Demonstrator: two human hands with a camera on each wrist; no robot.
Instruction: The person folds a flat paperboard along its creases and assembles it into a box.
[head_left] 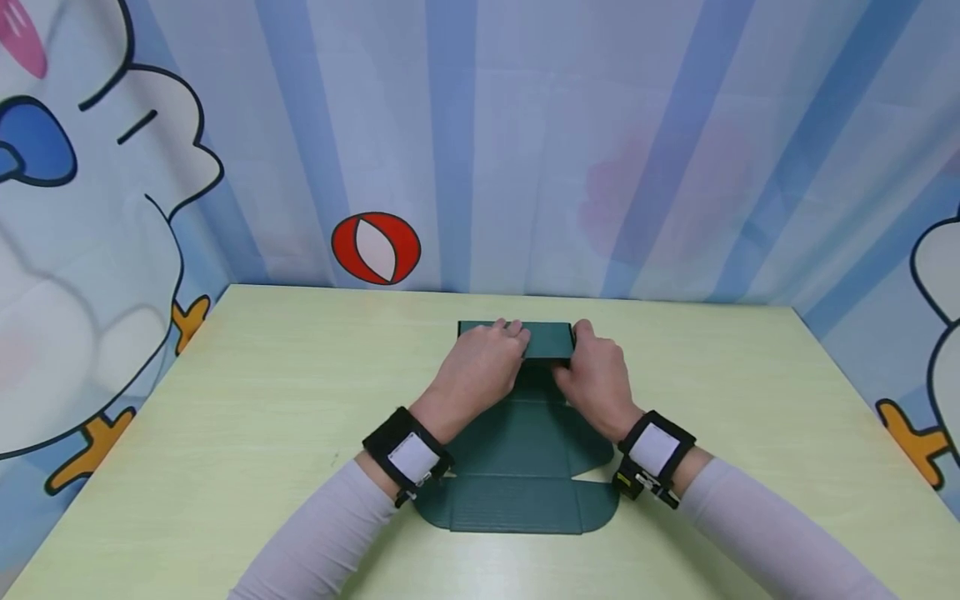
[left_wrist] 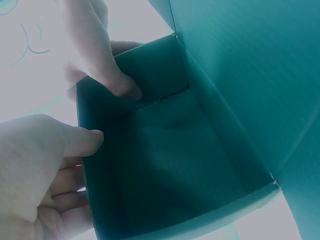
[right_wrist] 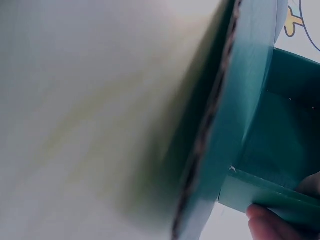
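Observation:
A dark green cardboard box (head_left: 551, 340) stands at the middle back of the table, its hollow facing the person and its flapped lid (head_left: 517, 504) spread flat toward the front. My left hand (head_left: 483, 367) holds the upper wall; in the left wrist view the left thumb (left_wrist: 90, 142) lies at the wall's edge, with the fingers behind it. On the right, my right hand (head_left: 600, 375) pinches the side wall, its thumb inside the box and its fingers outside. The right wrist view shows a fingertip (right_wrist: 270, 225) against that wall's outer face.
The pale yellow-green table (head_left: 225, 433) extends around the box. Behind it hangs a striped blue curtain (head_left: 510, 150) printed with a red ball (head_left: 377, 248) and cartoon figures. Each wrist wears a black strap (head_left: 408, 457).

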